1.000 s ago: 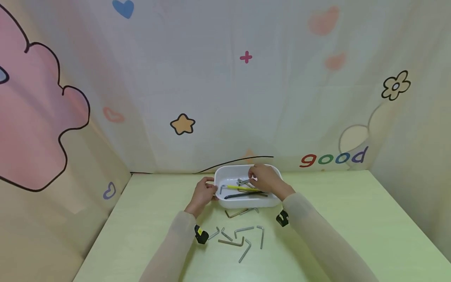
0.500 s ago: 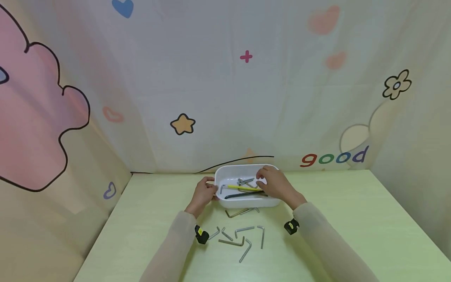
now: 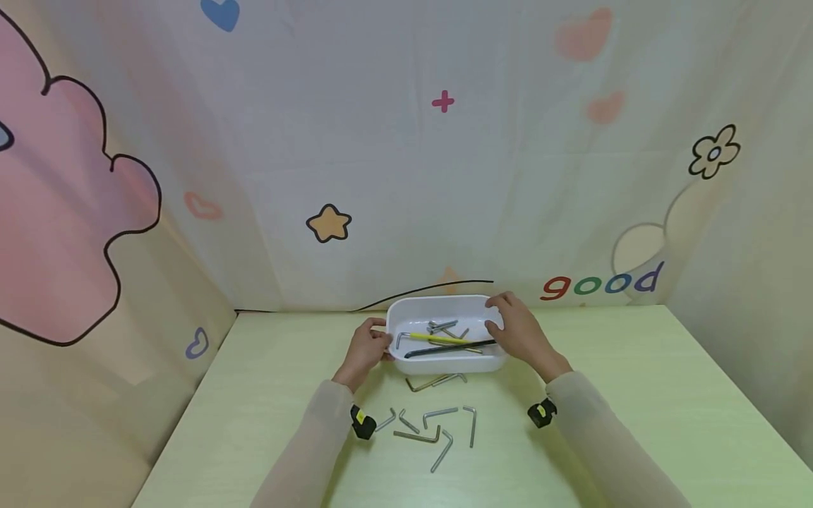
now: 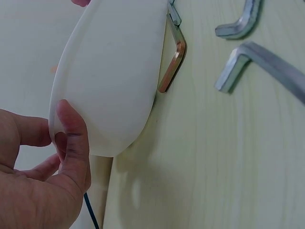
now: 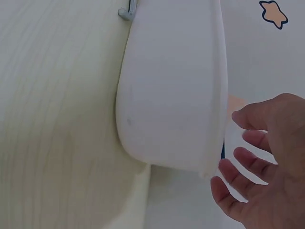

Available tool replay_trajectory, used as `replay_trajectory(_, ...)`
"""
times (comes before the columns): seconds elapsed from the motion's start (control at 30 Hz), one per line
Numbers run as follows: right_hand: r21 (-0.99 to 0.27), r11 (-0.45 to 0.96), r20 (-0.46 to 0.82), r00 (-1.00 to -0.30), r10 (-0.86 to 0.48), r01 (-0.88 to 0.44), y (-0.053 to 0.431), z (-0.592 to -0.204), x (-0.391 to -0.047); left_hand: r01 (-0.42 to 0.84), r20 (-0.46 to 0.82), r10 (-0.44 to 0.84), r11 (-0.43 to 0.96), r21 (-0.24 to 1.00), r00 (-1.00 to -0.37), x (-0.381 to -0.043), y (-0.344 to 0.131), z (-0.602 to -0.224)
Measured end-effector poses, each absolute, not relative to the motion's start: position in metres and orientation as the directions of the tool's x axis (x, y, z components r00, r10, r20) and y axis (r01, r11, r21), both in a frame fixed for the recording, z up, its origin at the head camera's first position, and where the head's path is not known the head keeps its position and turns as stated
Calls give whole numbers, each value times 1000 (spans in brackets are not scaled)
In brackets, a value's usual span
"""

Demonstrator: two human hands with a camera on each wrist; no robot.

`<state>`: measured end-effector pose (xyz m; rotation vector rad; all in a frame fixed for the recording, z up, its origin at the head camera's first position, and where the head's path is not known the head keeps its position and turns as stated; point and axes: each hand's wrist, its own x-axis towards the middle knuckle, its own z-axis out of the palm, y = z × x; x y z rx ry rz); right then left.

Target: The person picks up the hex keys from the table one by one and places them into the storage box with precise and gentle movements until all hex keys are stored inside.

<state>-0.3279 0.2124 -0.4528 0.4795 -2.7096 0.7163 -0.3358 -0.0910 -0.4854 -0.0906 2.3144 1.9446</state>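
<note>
A white plastic tray [image 3: 451,365] stands at the back of the table with several hex keys inside. Among these are a yellow-handled hex key [image 3: 438,339], a long black one [image 3: 444,349] and small silver ones [image 3: 442,327]. My left hand [image 3: 366,347] pinches the tray's left rim; in the left wrist view the thumb [image 4: 72,129] lies against the outer wall. At the tray's right end, my right hand [image 3: 517,330] has its fingers loosely bent and spread at the rim. In the right wrist view that hand [image 5: 262,162] holds nothing.
In front of the tray a brass hex key [image 3: 427,385] and a silver hex key [image 3: 457,376] lie close to its wall. Several more, including a bronze one [image 3: 416,438] and a silver one [image 3: 442,451], are scattered nearer. A printed curtain [image 3: 394,162] rises behind the table.
My right hand has moved from over the tray's inside rightward to its right rim, uncovering more hex keys. My left hand stays on the left rim.
</note>
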Motion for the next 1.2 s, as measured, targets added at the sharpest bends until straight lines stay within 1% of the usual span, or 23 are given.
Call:
replay_trajectory(0.17,-475,825,288,-940,-182,-305,223,-456,-328,-121,-128,29,178,977,-991,-337,-92,-488)
replay_trajectory(0.33,-540,800,259,-956,-138,-262,233,-460,-330,-123,-131,32,173,977,-991,-336,-92,-487)
replay_trajectory(0.4,-579,775,243,-961,-133,-253,235,-462,-331,-127,-134,33,171,977,-990,-336,-92,-486)
replay_trajectory(0.5,-649,732,181,-976,-120,-210,239,-463,-332,-125,-133,36,170,977,-990,-336,-91,-486)
replay_trajectory(0.7,-784,617,23,-996,-86,-71,244,-465,-332,-130,-138,41,167,977,-990,-336,-91,-487)
replay_trajectory(0.83,-854,521,-50,-996,-75,4,244,-465,-331,-129,-138,42,170,977,-989,-336,-92,-486)
replay_trajectory(0.97,-879,475,-82,-994,-73,38,244,-466,-331,-124,-133,42,171,977,-990,-335,-92,-487)
replay_trajectory(1.2,-883,459,-144,-988,-58,101,246,-468,-332,-114,-123,39,176,978,-992,-336,-92,-487)
